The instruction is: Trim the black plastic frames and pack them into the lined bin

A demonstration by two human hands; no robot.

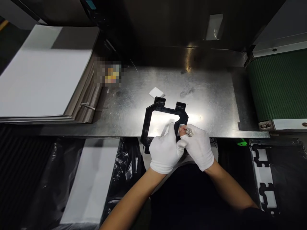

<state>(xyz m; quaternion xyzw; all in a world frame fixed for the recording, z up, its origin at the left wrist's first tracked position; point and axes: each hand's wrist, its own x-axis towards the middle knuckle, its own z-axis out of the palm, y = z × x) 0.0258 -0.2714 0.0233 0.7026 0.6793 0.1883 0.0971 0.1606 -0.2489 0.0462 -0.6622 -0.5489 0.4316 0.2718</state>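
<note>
A black plastic frame (153, 113) with two tabs at its far side lies on the steel worktop (211, 99), overhanging the near edge. My left hand (165, 151), in a white glove, rests closed on the frame's near right part. My right hand (199, 147), also gloved with bare fingertips, pinches a small shiny tool (188, 131) against the frame's right edge. The two hands touch each other.
A small white piece (156, 92) lies beyond the frame. A stack of white sheets (45, 76) fills the left. A green conveyor belt (278, 86) runs at right. More black frames (263, 172) sit in a bin at lower right. Black plastic bags (124, 166) hang below.
</note>
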